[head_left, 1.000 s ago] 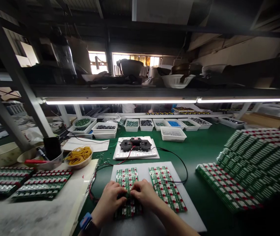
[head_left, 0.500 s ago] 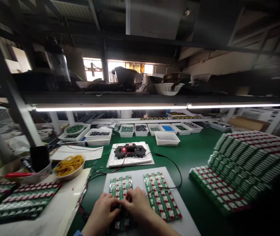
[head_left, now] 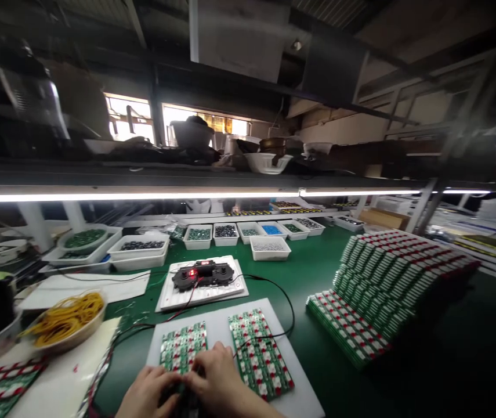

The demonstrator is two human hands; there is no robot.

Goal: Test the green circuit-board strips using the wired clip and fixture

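Head view: on the smooth pale mat (head_left: pixel 217 325), the left hand (head_left: pixel 145 395) and right hand (head_left: pixel 219 380) are bending their fingers together over the near part of the left circuit panel (head_left: pixel 184 346); whether they are pinching anything (knuckles are hiding the contact) I cannot tell. Another gridded, rectangular panel (head_left: pixel 261 354) is lying on the mat's right side. Beyond the mat, a black device (head_left: pixel 204 275) is glowing red.
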